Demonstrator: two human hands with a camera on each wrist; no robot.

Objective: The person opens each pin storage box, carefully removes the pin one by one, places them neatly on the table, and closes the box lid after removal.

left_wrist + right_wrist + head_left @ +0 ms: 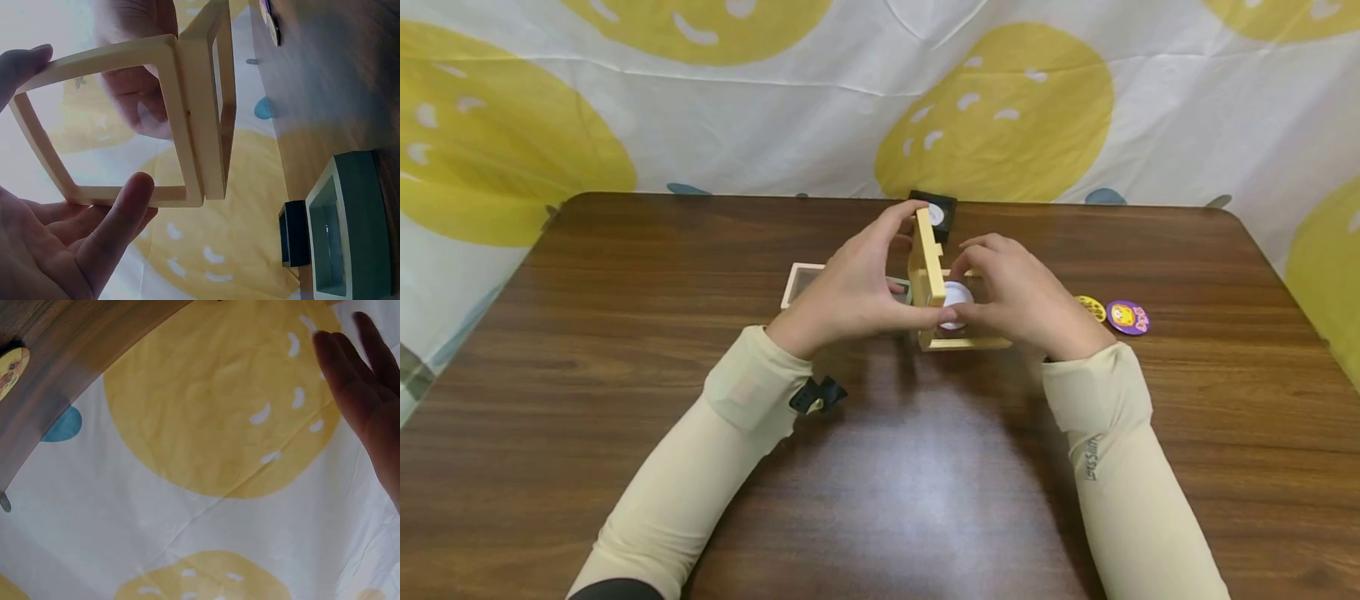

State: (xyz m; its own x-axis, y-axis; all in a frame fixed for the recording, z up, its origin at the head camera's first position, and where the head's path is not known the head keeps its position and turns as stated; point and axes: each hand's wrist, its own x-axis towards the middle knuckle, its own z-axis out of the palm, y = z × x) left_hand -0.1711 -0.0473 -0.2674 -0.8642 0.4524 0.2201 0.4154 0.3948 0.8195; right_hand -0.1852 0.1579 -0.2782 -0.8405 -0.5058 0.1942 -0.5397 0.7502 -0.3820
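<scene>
A pale yellow hinged display frame [928, 250] stands opened like a book, its two window panels at an angle. My left hand [850, 283] grips one panel by opposite edges, fingers at the far edge and thumb at the near one. In the left wrist view the frame [178, 125] shows a see-through window. My right hand [1018, 292] is at the other panel, pinching a round white disc [957, 297] between thumb and curled fingers. Through the window those fingers partly hide the disc. The right wrist view catches only part of the right hand [369, 394] at its edge.
Behind my left hand lies a cream-edged frame [792, 283]; a green frame [369, 231] shows in the left wrist view. A small black frame [945, 218] stands at the table's back edge. Yellow [1092, 307] and purple [1128, 317] round badges lie right of my right hand.
</scene>
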